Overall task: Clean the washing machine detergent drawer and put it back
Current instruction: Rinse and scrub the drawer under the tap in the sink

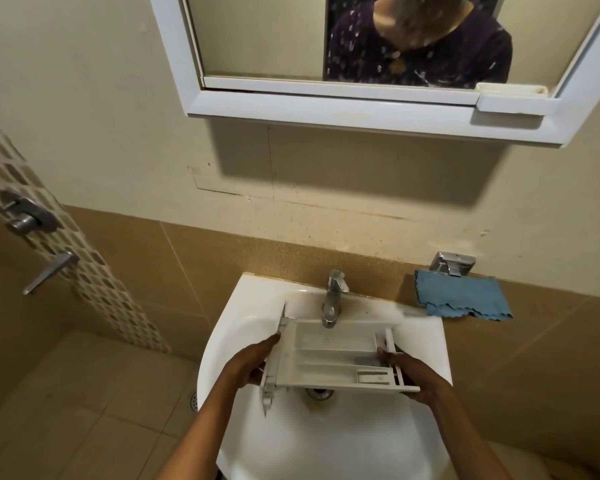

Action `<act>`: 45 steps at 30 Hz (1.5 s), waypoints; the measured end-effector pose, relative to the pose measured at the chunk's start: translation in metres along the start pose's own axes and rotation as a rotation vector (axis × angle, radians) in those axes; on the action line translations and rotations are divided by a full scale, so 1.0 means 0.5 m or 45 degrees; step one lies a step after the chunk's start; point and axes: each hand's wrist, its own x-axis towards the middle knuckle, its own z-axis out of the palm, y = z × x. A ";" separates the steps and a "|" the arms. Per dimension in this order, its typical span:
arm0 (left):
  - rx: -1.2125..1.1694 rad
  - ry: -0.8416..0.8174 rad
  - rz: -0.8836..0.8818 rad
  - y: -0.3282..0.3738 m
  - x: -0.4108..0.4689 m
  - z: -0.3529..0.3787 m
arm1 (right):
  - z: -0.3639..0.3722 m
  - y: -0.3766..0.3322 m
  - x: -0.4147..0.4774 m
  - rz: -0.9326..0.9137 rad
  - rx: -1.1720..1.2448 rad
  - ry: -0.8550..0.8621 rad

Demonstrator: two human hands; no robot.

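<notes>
A white plastic detergent drawer [329, 355] with several compartments hangs level over the white sink [326, 441], its open side up, just below the chrome tap [334, 297]. My left hand [253, 363] grips its left end, fingers curled under the side. My right hand [409, 374] grips the right end, thumb on top near the small slotted compartment. No water runs from the tap. The sink drain [318, 393] shows under the drawer's near edge.
A blue cloth [461, 299] hangs on the wall ledge right of the sink, below a chrome holder [452, 263]. A white-framed mirror cabinet [361, 64] hangs above. Shower valves [28, 216] sit on the left wall, with a floor drain [192, 400] beside the sink.
</notes>
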 end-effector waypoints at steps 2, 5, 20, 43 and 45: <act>0.041 0.043 0.003 -0.006 -0.001 0.008 | -0.001 0.005 0.008 -0.025 -0.038 -0.028; 0.094 0.156 0.057 -0.010 0.007 0.016 | 0.013 0.014 0.017 -0.081 -0.095 -0.029; 0.294 0.454 0.266 -0.034 0.018 0.023 | 0.065 0.038 -0.015 -0.189 -0.242 0.123; 0.281 0.584 0.338 -0.073 0.002 0.062 | 0.075 0.063 -0.014 -0.373 -0.453 0.600; 0.321 0.617 0.323 -0.077 0.004 0.067 | 0.092 0.058 -0.023 -0.531 -0.615 0.884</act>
